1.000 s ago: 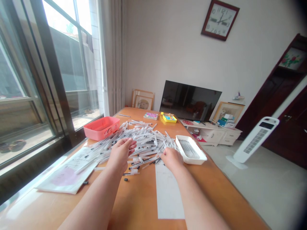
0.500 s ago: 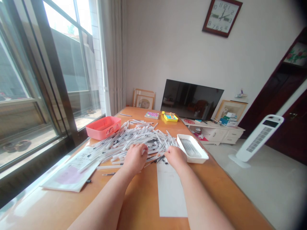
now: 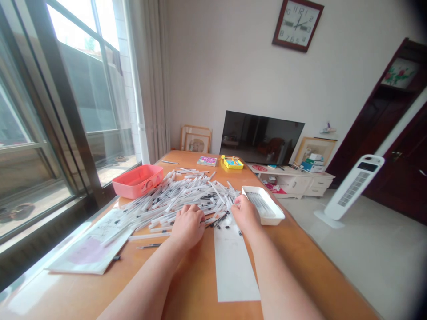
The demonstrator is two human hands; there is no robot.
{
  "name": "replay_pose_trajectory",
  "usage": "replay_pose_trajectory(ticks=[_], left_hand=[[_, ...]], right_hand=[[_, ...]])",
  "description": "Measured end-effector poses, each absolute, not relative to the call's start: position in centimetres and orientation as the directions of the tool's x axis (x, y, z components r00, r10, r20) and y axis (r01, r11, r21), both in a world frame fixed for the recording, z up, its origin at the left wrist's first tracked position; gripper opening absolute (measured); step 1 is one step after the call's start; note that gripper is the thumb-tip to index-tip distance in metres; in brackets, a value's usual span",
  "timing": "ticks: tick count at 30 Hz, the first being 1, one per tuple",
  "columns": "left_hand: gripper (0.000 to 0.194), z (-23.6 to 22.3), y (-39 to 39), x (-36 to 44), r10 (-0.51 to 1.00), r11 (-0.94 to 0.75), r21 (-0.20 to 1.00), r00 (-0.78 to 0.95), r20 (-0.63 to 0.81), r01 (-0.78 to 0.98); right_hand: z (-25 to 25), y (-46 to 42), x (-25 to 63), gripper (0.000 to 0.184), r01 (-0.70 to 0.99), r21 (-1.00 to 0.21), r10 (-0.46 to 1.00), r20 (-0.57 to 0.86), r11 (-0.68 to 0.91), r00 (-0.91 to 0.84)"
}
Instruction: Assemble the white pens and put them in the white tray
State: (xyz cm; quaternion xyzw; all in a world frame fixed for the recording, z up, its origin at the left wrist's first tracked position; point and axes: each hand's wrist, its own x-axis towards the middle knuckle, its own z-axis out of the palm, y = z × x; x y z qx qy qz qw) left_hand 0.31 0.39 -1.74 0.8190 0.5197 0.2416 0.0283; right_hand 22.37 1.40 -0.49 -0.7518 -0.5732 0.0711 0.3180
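A large heap of white pen barrels [image 3: 187, 191], many with black ends, spreads over the table. At its near edge my left hand [image 3: 188, 224] is closed, fingers curled under; what it holds, if anything, is hidden. To the right, my right hand [image 3: 246, 214] is closed in a pinch beside the white tray [image 3: 279, 215]; I cannot make out anything between its fingertips. Thin refills [image 3: 262, 204] lie inside that tray. Between the hands, small black caps [image 3: 227, 226] lie by the top of a white paper strip [image 3: 233, 271].
A pink basket [image 3: 137, 189] stands left of the heap. Nearer lies a paper booklet [image 3: 90, 251], and two thin dark refills [image 3: 149, 246] are close by. At the far end are a colourful booklet [image 3: 207, 161] and a yellow box [image 3: 233, 164]. The table's right edge [image 3: 320, 249] drops to floor.
My right hand has moved slightly up beside the tray, its fingers still together. My left hand has shifted a little lower and flatter. The whole view has turned slightly.
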Motion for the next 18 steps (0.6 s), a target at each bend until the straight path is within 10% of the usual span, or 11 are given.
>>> replay_pose_trajectory(ticks=[18], left_hand=[[0.020, -2.6, 1.0, 0.3, 0.869, -0.437, 0.244, 0.336, 0.364, 0.866]], right_hand=[[-1.1, 2.1, 22.4, 0.021, 0.755, -0.620, 0.800, 0.555, 0.212, 0.230]])
